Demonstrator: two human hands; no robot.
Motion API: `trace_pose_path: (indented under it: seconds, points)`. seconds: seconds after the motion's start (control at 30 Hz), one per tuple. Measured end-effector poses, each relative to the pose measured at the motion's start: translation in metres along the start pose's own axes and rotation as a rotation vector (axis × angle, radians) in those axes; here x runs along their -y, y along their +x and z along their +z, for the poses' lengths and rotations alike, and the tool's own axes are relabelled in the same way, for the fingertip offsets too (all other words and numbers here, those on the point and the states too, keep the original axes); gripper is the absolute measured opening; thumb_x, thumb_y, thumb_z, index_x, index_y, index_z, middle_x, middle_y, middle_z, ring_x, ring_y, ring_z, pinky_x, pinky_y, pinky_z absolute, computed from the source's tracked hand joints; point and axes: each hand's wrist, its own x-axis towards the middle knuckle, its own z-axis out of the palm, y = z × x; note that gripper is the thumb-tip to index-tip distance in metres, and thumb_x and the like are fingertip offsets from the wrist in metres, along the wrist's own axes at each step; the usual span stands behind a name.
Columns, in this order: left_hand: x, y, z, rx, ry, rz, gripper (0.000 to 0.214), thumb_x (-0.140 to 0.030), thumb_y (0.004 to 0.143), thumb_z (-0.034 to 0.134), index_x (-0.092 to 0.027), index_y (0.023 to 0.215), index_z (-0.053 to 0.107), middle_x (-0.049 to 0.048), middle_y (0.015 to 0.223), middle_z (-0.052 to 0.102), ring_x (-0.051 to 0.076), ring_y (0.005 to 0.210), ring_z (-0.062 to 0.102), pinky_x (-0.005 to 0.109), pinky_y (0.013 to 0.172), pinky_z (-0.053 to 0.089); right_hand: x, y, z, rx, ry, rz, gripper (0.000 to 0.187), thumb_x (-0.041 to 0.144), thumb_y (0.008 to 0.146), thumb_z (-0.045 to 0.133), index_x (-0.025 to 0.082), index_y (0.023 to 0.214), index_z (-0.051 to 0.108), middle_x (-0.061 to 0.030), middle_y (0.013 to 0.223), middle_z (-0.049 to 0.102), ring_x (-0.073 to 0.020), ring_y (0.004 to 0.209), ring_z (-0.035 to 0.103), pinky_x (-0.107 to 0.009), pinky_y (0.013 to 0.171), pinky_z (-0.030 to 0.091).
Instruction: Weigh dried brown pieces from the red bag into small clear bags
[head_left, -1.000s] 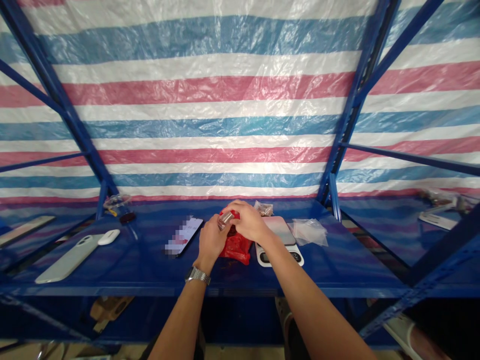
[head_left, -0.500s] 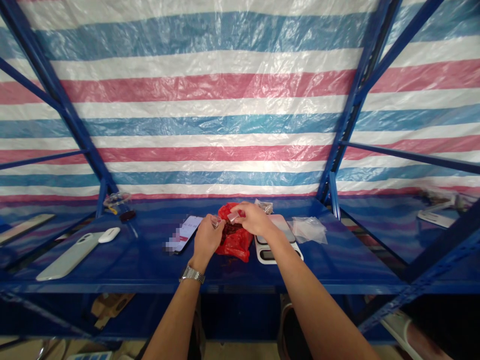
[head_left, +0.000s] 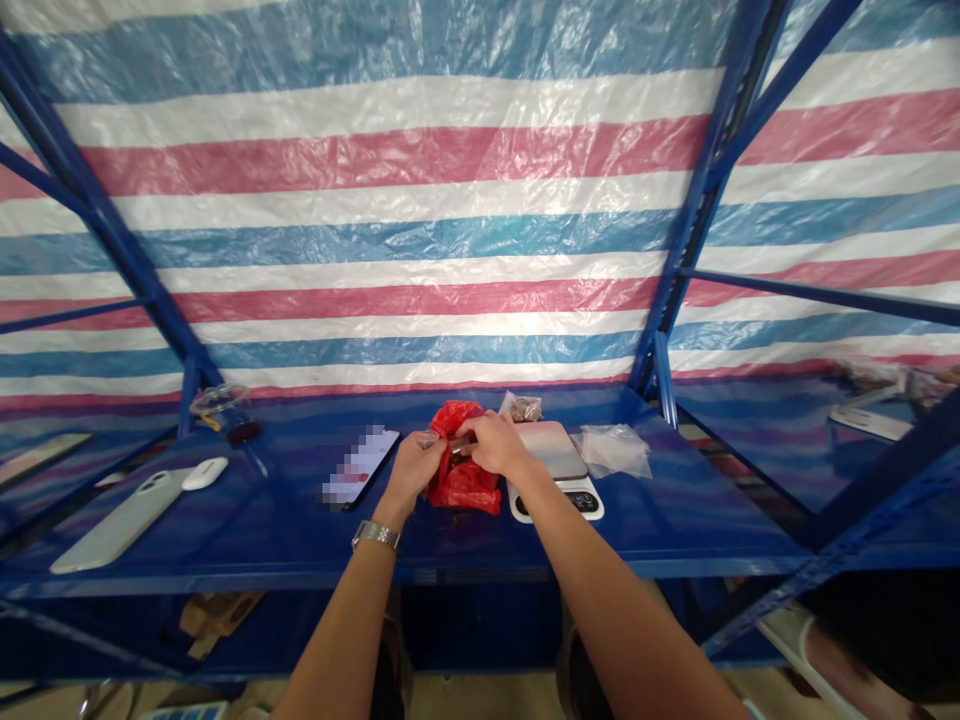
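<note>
Scale (head_left: 551, 455) as landmark. Its readout shows in part; right forearm crosses its near left corner, digits too small to read. Red bag (head_left: 465, 492) on the shelf (head_left: 675, 520), just left of the scale: thin, glossy, bright red plastic, crumpled, mouth open upward, near side slumped in loose folds. Dark inside; contents mostly behind the fingers, cannot be identified.

Right hand (head_left: 491, 443), at the scale's left, reaches over the bag's mouth. Fingers closed on a small shiny piece (head_left: 458, 450), lower end lost in the bag; shape unclear. Left hand (head_left: 415, 465), farther left of the scale, fingers pinched together on a clear bag (head_left: 428, 438), mostly hidden by the hand, only a glinting edge showing.

Behind the scale, toward its left, a clear packet (head_left: 521, 408) with brownish contents, not distinguishable. Right of the scale, clear sheets or bags (head_left: 615, 450), overlapping; count uncertain. Left of the scale, beyond both hands, a phone (head_left: 362, 467), screen partly pixelated, unreadable. Far left of the scale, a clear cup (head_left: 223, 405), outline faint.
</note>
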Motion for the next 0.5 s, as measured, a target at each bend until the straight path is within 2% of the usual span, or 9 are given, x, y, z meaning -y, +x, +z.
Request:
trace_pose_path:
  seconds: [0.1,0.2,0.33,0.4,0.5]
  points:
    - [0.0,-0.003,-0.002,0.007,-0.005,-0.031,0.015,-0.031,0.071,0.064,-0.019,0.063,0.06,-0.0012,0.059,0.06,0.013,0.055,0.048,0.025,0.054,0.034,-0.004,-0.002,0.0,0.011,0.079,-0.001,0.022,0.018,0.086,0.073,0.026,0.105,0.081,-0.0042,0.109,0.081,-0.0275,0.115,0.067,-0.042,0.107,0.038]
    - [0.001,-0.005,-0.005,0.017,-0.027,-0.053,0.018,-0.037,0.071,0.063,-0.019,0.07,0.063,-0.0009,0.061,0.062,0.014,0.055,0.051,0.025,0.055,0.038,-0.007,-0.002,0.004,0.049,0.191,0.0,0.021,0.017,0.085,0.074,0.026,0.103,0.081,-0.0034,0.105,0.082,-0.0248,0.108,0.072,-0.038,0.104,0.044]
    - [0.0,-0.007,-0.012,0.011,0.009,-0.065,0.023,-0.041,0.072,0.063,-0.021,0.065,0.056,-0.0031,0.055,0.055,0.013,0.051,0.047,0.025,0.051,0.034,-0.012,0.001,0.011,0.061,0.29,-0.007,0.02,0.017,0.084,0.074,0.025,0.101,0.081,-0.0034,0.103,0.083,-0.0235,0.103,0.075,-0.034,0.098,0.052]
    - [-0.002,-0.007,-0.016,-0.059,0.068,-0.023,0.024,-0.038,0.074,0.063,-0.022,0.062,0.05,-0.0047,0.054,0.05,0.013,0.052,0.045,0.025,0.052,0.032,-0.017,0.004,0.011,0.048,0.362,0.006,0.021,0.015,0.085,0.072,0.025,0.102,0.081,-0.0038,0.105,0.082,-0.0228,0.102,0.076,-0.033,0.095,0.055]
    - [-0.003,-0.007,-0.021,-0.223,0.241,0.154,0.016,-0.032,0.077,0.064,-0.022,0.072,0.054,-0.0035,0.064,0.058,0.015,0.063,0.053,0.026,0.062,0.038,-0.023,0.008,0.003,0.009,0.483,-0.005,0.021,0.012,0.086,0.069,0.022,0.101,0.08,-0.0056,0.108,0.082,-0.0224,0.101,0.076,-0.033,0.094,0.057]
